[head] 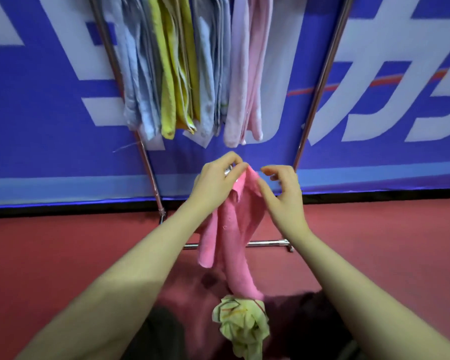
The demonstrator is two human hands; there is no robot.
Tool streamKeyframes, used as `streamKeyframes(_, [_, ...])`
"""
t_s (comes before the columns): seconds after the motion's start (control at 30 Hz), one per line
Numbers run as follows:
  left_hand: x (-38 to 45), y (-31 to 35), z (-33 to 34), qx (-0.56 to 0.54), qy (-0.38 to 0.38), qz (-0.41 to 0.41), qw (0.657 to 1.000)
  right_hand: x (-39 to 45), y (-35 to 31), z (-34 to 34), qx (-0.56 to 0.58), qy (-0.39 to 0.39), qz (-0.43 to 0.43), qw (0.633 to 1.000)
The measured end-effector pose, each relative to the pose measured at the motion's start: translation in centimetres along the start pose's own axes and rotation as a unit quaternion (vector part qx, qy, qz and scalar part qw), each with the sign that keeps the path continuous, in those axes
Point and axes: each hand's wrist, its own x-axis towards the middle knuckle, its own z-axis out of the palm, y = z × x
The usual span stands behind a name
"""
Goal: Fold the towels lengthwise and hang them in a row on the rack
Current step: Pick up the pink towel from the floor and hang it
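Observation:
A bright pink towel (231, 235) hangs in front of me, held up at its top edge. My left hand (216, 180) pinches the top corner between thumb and fingers. My right hand (281, 193) is beside it with curled fingers, its thumb side against the towel's upper edge; whether it grips the cloth is unclear. Several folded towels hang in a row on the metal rack (320, 81): pale blue (138, 81), yellow (174, 74), grey-blue (213, 74) and light pink (244, 81). A crumpled pale green towel (240, 326) lies low in front of me.
The rack's legs and bottom bar (268, 243) stand on a red floor (63, 242). A blue banner with white lettering (37, 100) runs behind the rack. The rack's right part, beside the light pink towel, has no towel on it.

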Motion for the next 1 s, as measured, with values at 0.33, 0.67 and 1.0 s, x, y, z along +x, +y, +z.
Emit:
streamKeyframes(0.33, [1.9, 5.6, -5.1, 0.025, 0.031, 0.036, 0.999, 1.5, -6.3, 0.1, -0.114, -0.027, -0.109, 0.987])
streamKeyframes(0.67, [0.4, 5.0, -5.9, -0.012, 0.029, -0.023, 0.999, 3.4, -10.3, -0.6, 0.071, -0.052, -0.054, 0.995])
streamKeyframes(1.0, [-1.0, 6.9, -5.6, -0.123, 0.017, 0.03, 0.992, 6.5, -13.1, -1.9, 0.094, -0.009, -0.027, 0.995])
